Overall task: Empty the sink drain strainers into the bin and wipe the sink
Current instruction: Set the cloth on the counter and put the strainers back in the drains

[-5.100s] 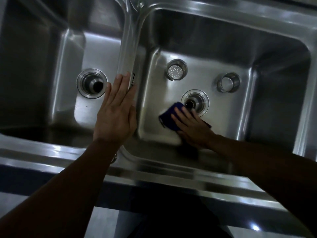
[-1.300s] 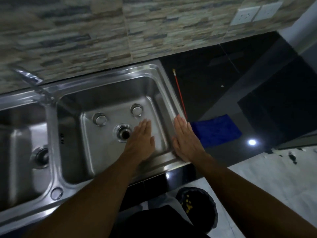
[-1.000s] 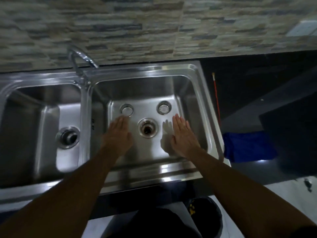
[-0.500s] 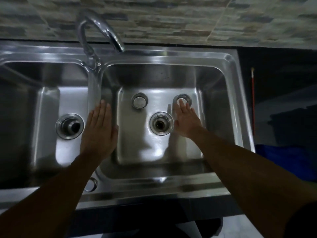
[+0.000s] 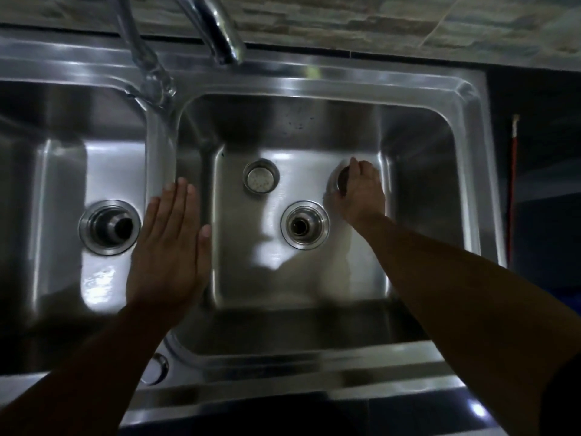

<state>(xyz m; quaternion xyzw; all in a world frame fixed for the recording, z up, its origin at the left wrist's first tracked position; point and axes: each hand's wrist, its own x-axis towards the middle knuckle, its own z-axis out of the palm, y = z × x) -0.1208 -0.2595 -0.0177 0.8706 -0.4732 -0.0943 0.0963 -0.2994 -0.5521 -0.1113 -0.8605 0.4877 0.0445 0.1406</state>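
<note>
A steel double sink [image 5: 471,146] fills the view. In the right basin, one round drain strainer [image 5: 261,180] lies upturned on the floor behind the open drain hole [image 5: 305,225]. My right hand [image 5: 360,191] curls over a second strainer [image 5: 342,180] at the basin's right side, fingers around its rim; most of it is hidden. My left hand [image 5: 171,243] lies flat, fingers together, on the divider between the basins. The left basin's drain [image 5: 109,226] stands open. A sliver of blue cloth [image 5: 570,294] shows at the right edge.
The tap [image 5: 220,29] arches over the back of the right basin. A thin red stick [image 5: 513,184] lies on the dark counter to the right of the sink. A stone-tile wall runs along the back.
The view has swung back over the sink and closer. My right hand reached forward and closed its fingers around the right strainer. My left hand moved onto the divider and stays flat.
</note>
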